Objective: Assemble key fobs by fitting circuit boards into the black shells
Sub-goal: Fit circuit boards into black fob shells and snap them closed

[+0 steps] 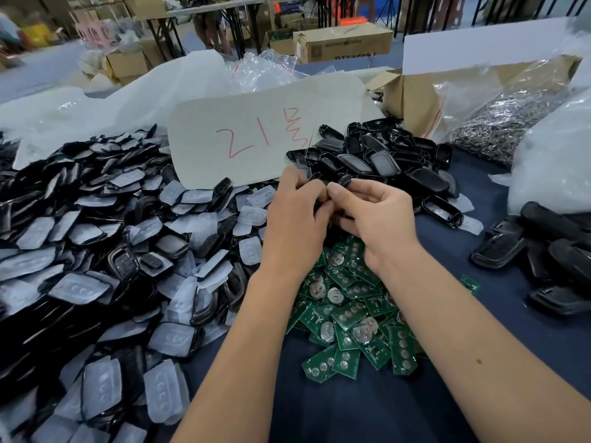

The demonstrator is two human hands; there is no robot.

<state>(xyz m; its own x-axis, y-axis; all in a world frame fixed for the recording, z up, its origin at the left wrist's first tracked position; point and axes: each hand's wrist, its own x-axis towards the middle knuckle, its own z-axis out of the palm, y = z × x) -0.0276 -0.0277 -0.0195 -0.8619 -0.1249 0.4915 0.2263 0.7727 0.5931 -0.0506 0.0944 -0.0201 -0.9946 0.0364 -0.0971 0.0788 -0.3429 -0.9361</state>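
My left hand [295,219] and my right hand [375,219] meet above the table and together grip one black key fob shell [344,180], mostly hidden by the fingers; only its top end shows. Whether a board sits inside it cannot be seen. Under my wrists lies a pile of green circuit boards [348,318] with round silver battery clips. Behind my hands is a heap of empty black shells [387,158].
A large heap of black shell halves with clear rubber button pads [105,254] fills the left side. More black shells [543,260] lie at the right. A card with red writing [256,139], a cardboard box [415,97], and a bag of metal rings [508,126] stand behind.
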